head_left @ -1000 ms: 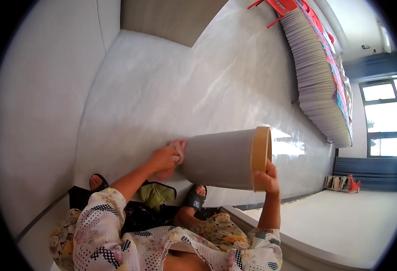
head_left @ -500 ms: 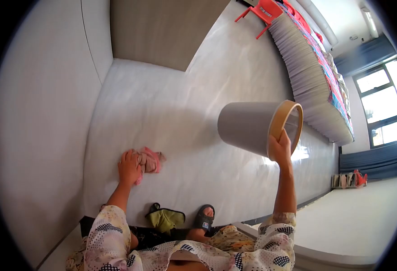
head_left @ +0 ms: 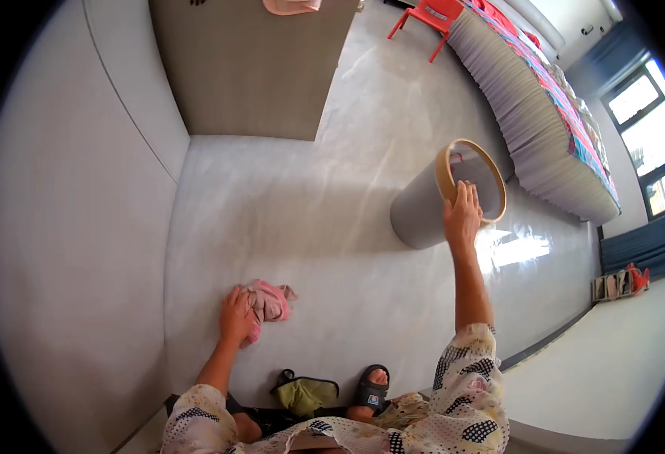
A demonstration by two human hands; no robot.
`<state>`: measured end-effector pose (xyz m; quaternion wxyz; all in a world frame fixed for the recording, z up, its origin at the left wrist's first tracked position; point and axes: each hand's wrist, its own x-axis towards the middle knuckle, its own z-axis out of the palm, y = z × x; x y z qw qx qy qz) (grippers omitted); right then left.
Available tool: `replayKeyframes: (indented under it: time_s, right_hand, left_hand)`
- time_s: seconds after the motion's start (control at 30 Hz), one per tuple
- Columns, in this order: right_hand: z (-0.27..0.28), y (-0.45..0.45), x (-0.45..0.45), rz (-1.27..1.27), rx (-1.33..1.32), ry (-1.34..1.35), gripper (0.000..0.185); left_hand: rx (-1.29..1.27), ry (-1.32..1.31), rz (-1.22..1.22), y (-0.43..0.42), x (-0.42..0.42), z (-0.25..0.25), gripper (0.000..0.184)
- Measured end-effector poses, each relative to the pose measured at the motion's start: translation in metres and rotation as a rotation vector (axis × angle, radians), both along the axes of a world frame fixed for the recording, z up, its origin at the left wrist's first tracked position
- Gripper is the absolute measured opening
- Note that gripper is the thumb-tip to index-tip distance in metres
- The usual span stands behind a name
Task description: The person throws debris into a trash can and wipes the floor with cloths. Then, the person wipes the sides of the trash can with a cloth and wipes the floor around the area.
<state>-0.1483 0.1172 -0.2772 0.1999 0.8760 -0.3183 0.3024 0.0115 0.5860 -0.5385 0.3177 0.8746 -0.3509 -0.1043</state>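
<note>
My left hand [head_left: 235, 316] holds a crumpled pink and beige cloth [head_left: 270, 301] on the floor, with its fingers bent over the cloth's left side. My right hand [head_left: 463, 214] grips the tan rim of a grey wastebasket [head_left: 419, 204], fingers over the edge. The wastebasket leans on the floor with its mouth toward the upper right. A small reddish item seems to show inside, too unclear to name. Close to my feet is an olive-green cloth item with black trim [head_left: 306, 395].
A grey-brown cabinet [head_left: 245, 83] stands ahead, beside a pale wall panel [head_left: 60, 227] on the left. A bed with a pleated skirt [head_left: 506, 113] and a red chair [head_left: 432, 17] are at upper right. A shoe rack [head_left: 618, 284] stands far right. My sandalled foot [head_left: 372, 387] is below.
The wastebasket has tipped more upright, its mouth now facing up and right, and my right hand has shifted on its rim. My left hand stays on the cloth. The view has shifted.
</note>
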Motion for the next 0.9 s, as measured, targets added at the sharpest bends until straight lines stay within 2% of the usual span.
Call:
replayKeyframes:
  time_s: [0.03, 0.1, 0.17, 0.2, 0.23, 0.27, 0.3, 0.33, 0.4, 0.5, 0.57, 0.67, 0.7, 0.8, 0.87, 0.9]
  right_hand:
    - [0.002, 0.016, -0.001, 0.062, 0.005, -0.049, 0.05]
    - [-0.023, 0.048, -0.007, 0.388, 0.2, -0.133, 0.05]
    - [-0.078, 0.105, -0.008, 0.534, 0.805, -0.087, 0.056]
    - [-0.091, 0.136, -0.005, 0.469, 1.263, 0.008, 0.067]
    - [-0.12, 0.157, -0.005, 0.48, 1.513, 0.054, 0.078]
    - [-0.125, 0.176, 0.002, 0.448, 1.905, 0.056, 0.088]
    - [-0.154, 0.191, 0.003, 0.606, 1.885, -0.095, 0.085]
    - [-0.132, 0.19, 0.011, 0.548, 2.184, -0.101, 0.074]
    - [-0.145, 0.181, 0.017, 0.518, 2.553, -0.421, 0.06]
    - [-0.153, 0.161, 0.018, 0.548, 2.497, -0.466, 0.053]
    - [-0.152, 0.136, 0.021, 0.561, 2.399, -0.499, 0.051]
    - [-0.128, 0.086, 0.041, 0.552, 2.138, -0.571, 0.049]
    - [-0.128, 0.063, 0.052, 0.54, 2.033, -0.587, 0.05]
    - [-0.144, -0.013, 0.086, 0.461, 1.651, -0.623, 0.055]
    - [-0.17, -0.065, 0.11, 0.391, 1.422, -0.648, 0.062]
    - [-0.18, -0.092, 0.123, 0.328, 1.4, -0.575, 0.065]
  left_hand:
    - [-0.052, 0.035, 0.027, -0.003, 0.002, -0.001, 0.043]
    - [-0.15, 0.117, 0.082, -0.015, -0.006, 0.006, 0.04]
    - [-0.312, 0.238, 0.095, -0.049, -0.017, 0.039, 0.04]
    - [-0.394, 0.299, 0.101, -0.069, -0.023, 0.061, 0.04]
    - [-0.458, 0.354, 0.025, -0.084, -0.029, 0.08, 0.041]
    - [-0.524, 0.407, -0.049, -0.099, -0.035, 0.099, 0.041]
    - [-0.591, 0.459, -0.123, -0.111, -0.038, 0.115, 0.042]
    - [-0.636, 0.753, -0.173, -0.117, -0.039, 0.127, 0.045]
    - [-0.564, 0.811, -0.215, -0.122, -0.025, 0.124, 0.044]
    - [-0.303, 0.727, 0.097, -0.128, 0.022, 0.094, 0.042]
    - [-0.129, 0.101, 0.12, -0.116, 0.067, 0.016, 0.044]
    - [0.236, -0.2, 0.158, -0.107, 0.091, -0.007, 0.047]
    - [0.382, -0.218, 0.123, -0.103, 0.089, -0.016, 0.053]
    - [0.373, -0.363, 0.113, -0.097, 0.08, -0.033, 0.057]
    - [0.388, -0.371, 0.086, -0.092, 0.076, -0.033, 0.06]
    - [0.385, -0.389, 0.079, -0.096, 0.08, -0.03, 0.061]
